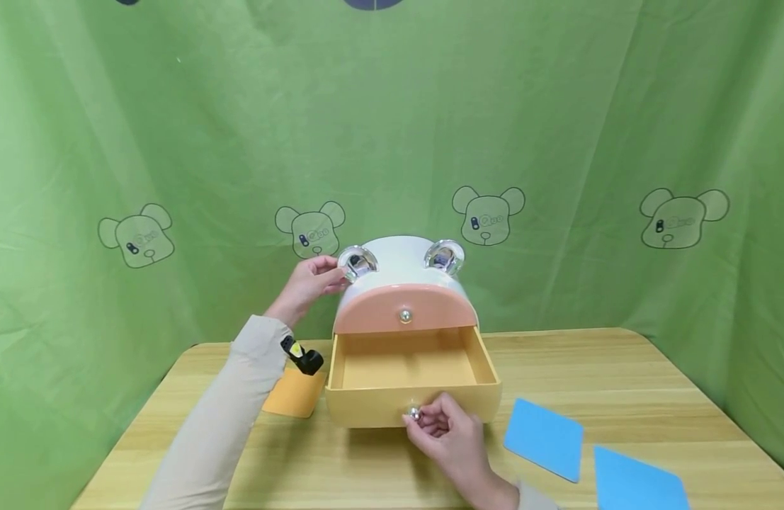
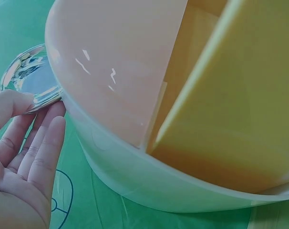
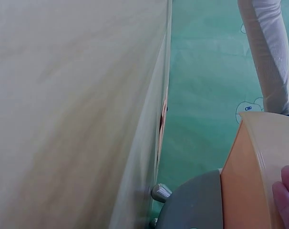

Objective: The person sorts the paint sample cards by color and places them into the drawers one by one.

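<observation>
A white desktop drawer box [image 1: 392, 258] with shiny silver ears stands at the back of the table. Its yellow lower drawer [image 1: 366, 409] is pulled out, and the inner floor shows. The pink upper drawer [image 1: 369, 312] is closed. My right hand [image 1: 454, 443] pinches the round knob [image 1: 413, 412] of the yellow drawer. With thumb above and fingers below, my left hand [image 1: 307, 285] holds the left silver ear [image 2: 35, 78]. In the right wrist view only some right fingers [image 3: 283, 202] show, at the drawer's front; the knob is hidden there.
Two blue cards [image 1: 546, 439] lie on the table [image 1: 627, 382] to the right of the box. An orange card [image 1: 296, 394] lies to the left, partly behind the left wrist's camera [image 1: 305, 358]. A green curtain [image 1: 392, 127] hangs behind and at both sides.
</observation>
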Available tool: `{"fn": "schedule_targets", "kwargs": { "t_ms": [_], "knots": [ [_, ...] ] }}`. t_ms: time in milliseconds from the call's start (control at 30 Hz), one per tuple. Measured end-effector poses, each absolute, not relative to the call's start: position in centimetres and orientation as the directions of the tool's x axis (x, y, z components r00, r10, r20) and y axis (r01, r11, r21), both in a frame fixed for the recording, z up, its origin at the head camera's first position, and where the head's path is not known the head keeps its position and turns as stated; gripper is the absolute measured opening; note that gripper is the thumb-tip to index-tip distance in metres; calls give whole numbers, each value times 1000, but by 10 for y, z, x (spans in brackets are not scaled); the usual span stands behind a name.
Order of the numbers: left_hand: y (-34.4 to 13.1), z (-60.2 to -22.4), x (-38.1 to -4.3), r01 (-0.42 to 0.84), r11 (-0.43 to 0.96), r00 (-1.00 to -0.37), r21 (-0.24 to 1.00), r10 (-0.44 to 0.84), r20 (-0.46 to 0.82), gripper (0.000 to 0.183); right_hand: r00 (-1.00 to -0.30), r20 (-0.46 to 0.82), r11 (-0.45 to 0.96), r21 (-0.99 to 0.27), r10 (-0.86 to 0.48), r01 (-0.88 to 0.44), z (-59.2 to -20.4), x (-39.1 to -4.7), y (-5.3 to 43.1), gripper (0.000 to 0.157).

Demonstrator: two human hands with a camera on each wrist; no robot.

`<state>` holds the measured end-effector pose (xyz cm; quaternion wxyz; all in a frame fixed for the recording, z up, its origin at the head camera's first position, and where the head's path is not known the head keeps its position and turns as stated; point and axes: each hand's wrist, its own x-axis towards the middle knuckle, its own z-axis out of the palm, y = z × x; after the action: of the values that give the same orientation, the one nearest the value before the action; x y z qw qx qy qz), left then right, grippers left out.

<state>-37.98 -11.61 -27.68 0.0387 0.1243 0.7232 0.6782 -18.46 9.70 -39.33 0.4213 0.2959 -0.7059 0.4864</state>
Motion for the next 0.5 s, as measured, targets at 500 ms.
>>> {"fn": "schedule_targets", "kwargs": {
  "t_ms": [500],
  "knots": [
    [-116, -279, -382, 136, 45, -966, 990, 228, 122, 22, -463, 886, 330, -437, -1, -837, -394, -180, 101, 34]
  ]
}}
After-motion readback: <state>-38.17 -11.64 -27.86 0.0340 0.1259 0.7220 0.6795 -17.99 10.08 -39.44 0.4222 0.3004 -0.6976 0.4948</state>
